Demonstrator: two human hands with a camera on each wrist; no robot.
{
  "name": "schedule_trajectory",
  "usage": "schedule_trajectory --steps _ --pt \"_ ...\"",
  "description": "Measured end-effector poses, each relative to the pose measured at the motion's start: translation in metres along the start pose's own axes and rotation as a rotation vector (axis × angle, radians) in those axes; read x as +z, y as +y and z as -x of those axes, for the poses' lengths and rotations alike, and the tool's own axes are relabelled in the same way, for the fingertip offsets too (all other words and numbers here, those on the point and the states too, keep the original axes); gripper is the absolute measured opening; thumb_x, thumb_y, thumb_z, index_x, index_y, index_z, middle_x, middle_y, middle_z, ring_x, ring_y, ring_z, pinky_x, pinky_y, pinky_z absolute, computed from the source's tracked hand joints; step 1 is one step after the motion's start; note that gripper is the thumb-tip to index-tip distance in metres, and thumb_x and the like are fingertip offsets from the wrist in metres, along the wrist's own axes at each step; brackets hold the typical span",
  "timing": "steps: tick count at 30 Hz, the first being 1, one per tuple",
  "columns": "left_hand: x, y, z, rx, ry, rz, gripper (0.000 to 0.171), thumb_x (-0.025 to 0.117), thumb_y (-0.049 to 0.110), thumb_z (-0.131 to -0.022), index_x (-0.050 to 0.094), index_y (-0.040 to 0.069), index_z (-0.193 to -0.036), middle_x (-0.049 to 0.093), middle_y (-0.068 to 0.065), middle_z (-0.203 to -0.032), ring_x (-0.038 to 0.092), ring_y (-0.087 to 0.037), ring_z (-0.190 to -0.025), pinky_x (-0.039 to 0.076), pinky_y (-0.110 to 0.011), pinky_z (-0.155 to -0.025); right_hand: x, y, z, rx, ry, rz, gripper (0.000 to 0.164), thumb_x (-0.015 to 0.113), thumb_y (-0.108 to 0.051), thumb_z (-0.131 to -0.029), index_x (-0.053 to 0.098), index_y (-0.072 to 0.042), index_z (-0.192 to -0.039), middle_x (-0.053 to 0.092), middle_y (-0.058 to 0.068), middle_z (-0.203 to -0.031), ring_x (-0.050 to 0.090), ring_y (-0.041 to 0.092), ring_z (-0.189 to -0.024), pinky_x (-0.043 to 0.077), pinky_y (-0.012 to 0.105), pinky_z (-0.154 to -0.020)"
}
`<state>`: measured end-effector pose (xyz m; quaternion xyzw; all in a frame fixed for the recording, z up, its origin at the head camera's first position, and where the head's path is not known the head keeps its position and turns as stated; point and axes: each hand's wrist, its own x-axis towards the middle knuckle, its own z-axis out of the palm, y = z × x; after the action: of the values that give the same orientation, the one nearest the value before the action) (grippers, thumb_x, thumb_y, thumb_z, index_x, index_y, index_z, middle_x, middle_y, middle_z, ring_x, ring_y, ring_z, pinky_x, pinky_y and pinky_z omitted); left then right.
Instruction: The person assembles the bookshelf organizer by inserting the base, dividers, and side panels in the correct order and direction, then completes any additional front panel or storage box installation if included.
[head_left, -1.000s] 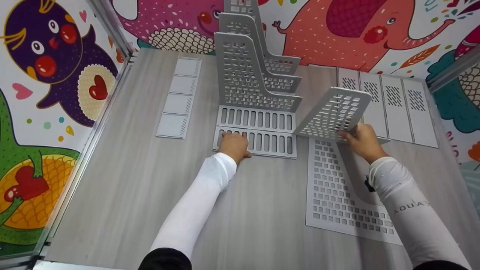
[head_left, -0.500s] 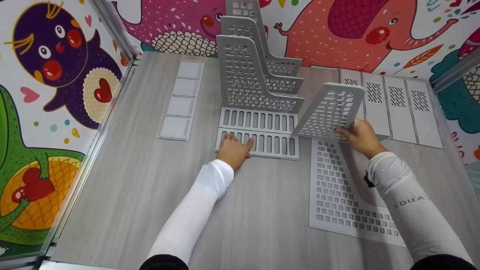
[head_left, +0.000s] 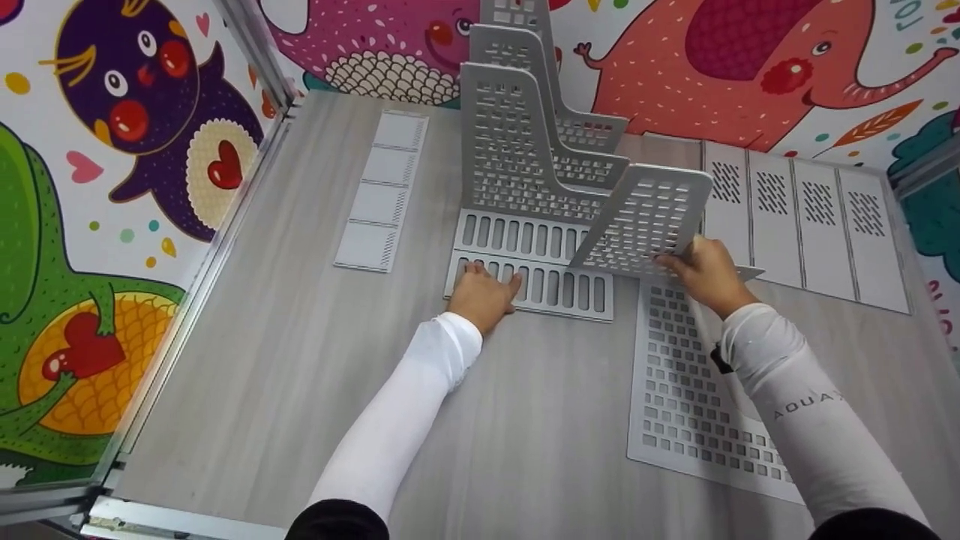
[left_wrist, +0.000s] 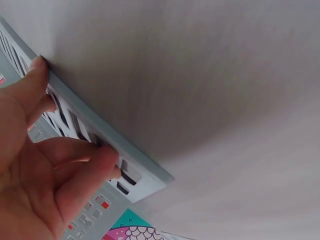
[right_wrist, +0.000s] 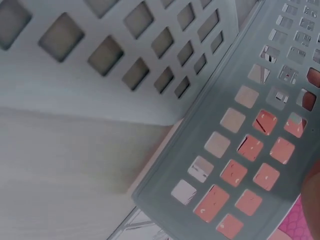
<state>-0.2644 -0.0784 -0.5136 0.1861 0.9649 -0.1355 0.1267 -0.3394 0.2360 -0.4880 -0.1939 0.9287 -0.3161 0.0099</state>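
Note:
A grey slotted base of a file rack [head_left: 592,311] lies flat, with several perforated L-shaped dividers [head_left: 510,150] upright behind its front slots. My left hand [head_left: 482,296] holds the base's front strip; in the left wrist view, bent fingers [left_wrist: 105,162] lie on the slots and the thumb meets the front edge. My right hand [head_left: 709,277] grips another perforated divider [head_left: 649,214] by its low right part, upright and angled, its near lower corner over the base's right end. Part of that divider [right_wrist: 200,155] fills the right wrist view, with few fingers showing.
A flat perforated L-shaped panel [head_left: 682,405] lies at the right front, partly under the right forearm. Several white vented panels [head_left: 817,225] lie at the back right. A narrow strip of panels [head_left: 382,191] lies on the left. Printed walls and metal rails [head_left: 210,247] border the table.
My right hand has brought the divider leftward, so it now overlaps the base's right end and the front standing divider. My left hand stays on the base, its thumb spread farther out.

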Motion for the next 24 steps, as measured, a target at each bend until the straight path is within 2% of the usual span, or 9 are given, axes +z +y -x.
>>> schedule_trajectory --steps 3,5,8,10,14,19,24 --pt "-0.001 0.000 0.001 -0.002 -0.003 0.003 0.060 0.046 0.050 -0.092 0.037 0.026 -0.147 0.065 -0.020 -0.119 0.055 -0.036 -0.124 0.043 -0.044 -0.104 0.003 -0.003 -0.002 -0.003 0.000 0.004 0.027 0.063 -0.005 -0.088 0.062 0.004 -0.114 0.070 0.021 -0.106 0.069 0.034 -0.094 0.053 0.038 -0.075" --pt "-0.001 0.000 0.001 -0.008 0.001 0.010 0.060 0.047 0.050 -0.091 0.038 0.027 -0.146 0.067 -0.018 -0.118 0.056 -0.035 -0.123 0.044 -0.044 -0.103 0.005 -0.005 -0.004 -0.005 0.002 -0.005 0.027 0.064 -0.005 -0.088 0.062 0.004 -0.113 0.071 0.021 -0.105 0.069 0.032 -0.092 0.053 0.029 -0.073" --pt "-0.002 0.001 0.000 -0.009 0.001 0.026 0.061 0.048 0.049 -0.091 0.038 0.026 -0.146 0.066 -0.017 -0.119 0.056 -0.036 -0.123 0.043 -0.045 -0.104 0.009 -0.010 -0.007 -0.017 0.009 -0.008 0.026 0.065 -0.005 -0.087 0.064 0.004 -0.111 0.072 0.020 -0.102 0.069 0.022 -0.086 0.047 0.013 -0.068" --pt "-0.002 0.001 0.000 -0.008 0.003 0.026 0.061 0.048 0.049 -0.091 0.037 0.026 -0.146 0.065 -0.018 -0.121 0.055 -0.037 -0.124 0.043 -0.045 -0.104 0.013 -0.013 -0.010 -0.025 0.016 -0.012 0.024 0.066 -0.005 -0.086 0.066 0.004 -0.109 0.072 0.020 -0.100 0.066 0.016 -0.081 0.043 0.010 -0.066" --pt "-0.001 0.002 0.000 -0.002 -0.001 0.027 0.061 0.045 0.050 -0.092 0.035 0.026 -0.148 0.061 -0.021 -0.126 0.052 -0.038 -0.127 0.042 -0.046 -0.106 0.020 -0.020 -0.016 -0.041 0.029 -0.006 0.024 0.066 -0.003 -0.085 0.066 0.004 -0.108 0.073 0.020 -0.097 0.065 0.014 -0.077 0.049 0.020 -0.068" --pt "0.000 0.002 0.000 -0.014 0.010 0.026 0.061 0.045 0.050 -0.092 0.035 0.027 -0.147 0.059 -0.022 -0.127 0.052 -0.038 -0.127 0.042 -0.046 -0.105 0.028 -0.030 -0.023 -0.062 0.026 -0.021 0.025 0.066 -0.002 -0.085 0.064 0.006 -0.109 0.072 0.022 -0.098 0.068 0.029 -0.082 0.053 0.044 -0.074" --pt "0.002 0.001 0.000 -0.023 0.035 0.018 0.060 0.047 0.051 -0.091 0.039 0.027 -0.145 0.063 -0.021 -0.122 0.056 -0.037 -0.123 0.045 -0.046 -0.102 0.039 -0.042 -0.030 -0.069 0.018 -0.065 0.025 0.067 -0.001 -0.083 0.064 0.007 -0.107 0.070 0.024 -0.100 0.069 0.037 -0.090 0.052 0.050 -0.080"
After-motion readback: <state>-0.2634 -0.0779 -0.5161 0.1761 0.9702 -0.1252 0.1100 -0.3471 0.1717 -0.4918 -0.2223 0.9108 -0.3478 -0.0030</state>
